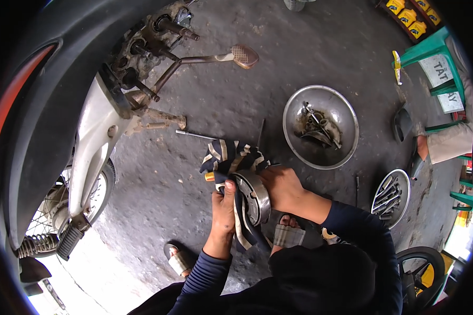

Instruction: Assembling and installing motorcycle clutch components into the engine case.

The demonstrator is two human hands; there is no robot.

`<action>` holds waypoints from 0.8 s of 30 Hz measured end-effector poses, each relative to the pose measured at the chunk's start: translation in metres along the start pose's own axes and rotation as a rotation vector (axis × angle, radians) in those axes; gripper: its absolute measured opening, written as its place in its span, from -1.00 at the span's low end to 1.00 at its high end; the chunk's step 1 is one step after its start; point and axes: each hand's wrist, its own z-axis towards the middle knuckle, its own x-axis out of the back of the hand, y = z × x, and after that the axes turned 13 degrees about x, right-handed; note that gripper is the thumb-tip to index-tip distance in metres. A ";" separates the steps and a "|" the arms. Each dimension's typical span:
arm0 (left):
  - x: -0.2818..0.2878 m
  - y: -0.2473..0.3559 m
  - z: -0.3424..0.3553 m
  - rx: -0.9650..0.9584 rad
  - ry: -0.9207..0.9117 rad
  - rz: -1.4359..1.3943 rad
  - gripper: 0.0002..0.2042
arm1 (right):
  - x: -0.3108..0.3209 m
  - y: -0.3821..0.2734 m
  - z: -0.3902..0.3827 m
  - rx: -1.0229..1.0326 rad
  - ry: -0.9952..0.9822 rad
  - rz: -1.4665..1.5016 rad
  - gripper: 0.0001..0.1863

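Observation:
A round, shallow metal drum [258,197], with a bright outer rim and a slotted face, is held up on its edge between my two hands. My left hand [223,210] grips its left side with the thumb up, a dark cloth with pale stripes [222,153] bunched under and around it. My right hand [285,188] is closed against the upper right of the rim; its fingertips are hidden behind the drum and the cloth. A small orange-yellow piece [210,177] pokes out beside my left hand.
At left stands a motorcycle [92,136] with its engine side exposed and a foot pedal [244,56] jutting out. A metal basin [290,142] holds greasy parts; a smaller bowl [376,206] holds tools. A rod [194,135] lies on the floor. Another person's leg [446,143] is at right.

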 end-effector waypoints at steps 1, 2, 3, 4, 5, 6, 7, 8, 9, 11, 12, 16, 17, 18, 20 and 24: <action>0.008 0.004 0.002 0.023 -0.071 0.100 -0.42 | 0.007 -0.003 0.002 -0.072 -0.065 0.122 -0.60; 0.005 0.007 0.004 -0.045 -0.097 0.102 -0.41 | 0.006 -0.001 0.000 -0.075 -0.071 0.126 -0.60; 0.010 0.008 0.005 -0.067 -0.154 0.158 -0.41 | 0.004 0.002 -0.003 -0.071 -0.125 0.215 -0.63; 0.015 0.010 0.009 -0.091 -0.215 0.215 -0.40 | 0.004 0.006 -0.004 -0.069 -0.175 0.302 -0.66; 0.015 0.014 0.012 -0.086 -0.217 0.213 -0.40 | 0.005 0.008 -0.004 -0.074 -0.178 0.302 -0.66; 0.012 0.018 0.014 -0.136 -0.321 0.271 -0.35 | 0.008 0.010 -0.003 -0.085 -0.285 0.391 -0.67; 0.012 0.020 0.014 -0.185 -0.419 0.327 -0.31 | 0.011 0.012 -0.001 -0.093 -0.394 0.485 -0.68; 0.011 0.018 0.014 -0.183 -0.419 0.325 -0.31 | 0.017 0.015 0.004 -0.095 -0.396 0.486 -0.68; 0.009 0.015 0.013 -0.152 -0.415 0.248 -0.34 | 0.025 0.019 0.012 -0.108 -0.542 0.623 -0.68; 0.006 0.006 0.012 -0.167 -0.382 0.191 -0.44 | 0.043 0.030 0.031 -0.103 -0.767 0.883 -0.62; 0.004 0.006 0.012 -0.165 -0.385 0.189 -0.44 | 0.042 0.031 0.027 -0.107 -0.768 0.882 -0.62; -0.012 0.019 0.010 0.122 0.037 0.155 -0.53 | 0.010 0.014 0.000 -0.147 -0.036 0.215 -0.62; -0.012 0.020 0.009 0.125 0.063 0.196 -0.53 | 0.011 0.010 0.000 -0.147 -0.007 0.202 -0.60; -0.011 0.021 0.009 0.130 0.089 0.236 -0.53 | 0.011 0.008 0.001 -0.147 0.020 0.189 -0.59; 0.007 0.015 0.008 -0.053 -0.043 0.368 -0.53 | 0.008 0.011 0.000 -0.113 -0.069 0.270 -0.61; 0.022 0.027 0.027 -0.745 0.028 0.978 -0.70 | 0.000 0.016 -0.019 -0.094 -0.297 0.501 -0.59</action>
